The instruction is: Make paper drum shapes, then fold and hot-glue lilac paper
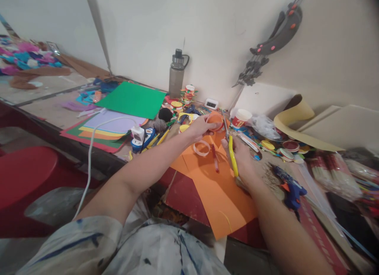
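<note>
Scissors and an orange round above an orange sheet

The left hand (204, 127) grips a thin-walled orange round (215, 121) with a paler rim, pinched at its near left edge, above the far end of the worktable. Just to its right, the right hand (241, 158) is closed around yellow-handled scissors (233, 156), their slim metal blades pointing away from the body and beside the round; blur hides whether the blades are parted.

Below the hands lies smooth, flat orange paper (226, 194), overhanging the table's near edge. On it sit a pale, hollow ring (201, 148) and a slender red pen (215, 158).

To the left, a matte green sheet (132, 99) overlaps a stack of coloured paper (109, 123), near a white plug adapter (138, 133) and a fuzzy black ball (165, 115). Beyond stand a translucent grey bottle (176, 79), a small digital clock (211, 104) and a red-and-white cup (241, 118). To the right are crinkled clear plastic (266, 125), a curled yellow sheet (296, 113) and a blue glue gun (291, 192).

The table meets a plain, pale wall (142, 26), where a dark, crescent-shaped ornament (278, 36) dotted orange and pink hangs. A glossy, round-topped red stool (28, 174) stands at left.
</note>
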Motion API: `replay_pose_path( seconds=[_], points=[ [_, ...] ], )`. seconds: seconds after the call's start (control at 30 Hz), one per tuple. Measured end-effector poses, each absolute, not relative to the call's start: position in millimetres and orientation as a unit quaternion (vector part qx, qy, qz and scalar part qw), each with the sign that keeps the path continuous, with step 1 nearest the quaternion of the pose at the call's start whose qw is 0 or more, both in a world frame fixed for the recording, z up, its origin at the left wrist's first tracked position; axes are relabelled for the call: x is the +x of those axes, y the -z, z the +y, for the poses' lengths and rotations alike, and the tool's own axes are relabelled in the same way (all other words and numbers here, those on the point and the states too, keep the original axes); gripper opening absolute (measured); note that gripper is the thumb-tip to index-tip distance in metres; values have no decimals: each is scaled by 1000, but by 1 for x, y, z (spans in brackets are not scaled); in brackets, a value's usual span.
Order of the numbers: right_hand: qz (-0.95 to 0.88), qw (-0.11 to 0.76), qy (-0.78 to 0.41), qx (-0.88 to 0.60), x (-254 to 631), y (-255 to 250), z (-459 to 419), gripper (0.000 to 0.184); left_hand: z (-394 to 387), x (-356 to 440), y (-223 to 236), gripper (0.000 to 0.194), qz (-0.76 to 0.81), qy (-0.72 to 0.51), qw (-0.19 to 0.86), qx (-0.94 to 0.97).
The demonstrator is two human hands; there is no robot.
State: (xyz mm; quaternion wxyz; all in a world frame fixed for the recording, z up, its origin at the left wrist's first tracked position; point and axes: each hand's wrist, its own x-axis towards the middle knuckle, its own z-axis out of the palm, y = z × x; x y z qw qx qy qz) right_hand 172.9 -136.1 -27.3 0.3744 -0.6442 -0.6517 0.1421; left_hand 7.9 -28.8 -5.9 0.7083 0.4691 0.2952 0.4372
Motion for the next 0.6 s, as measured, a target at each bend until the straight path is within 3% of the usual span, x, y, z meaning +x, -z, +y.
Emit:
replay_pose_path(
  seconds=[0.6],
  points=[
    [-655, 367, -152, -643, 175, 29, -134, 77, -23, 3, 7, 25, 303, -423, 710, 475]
  ],
)
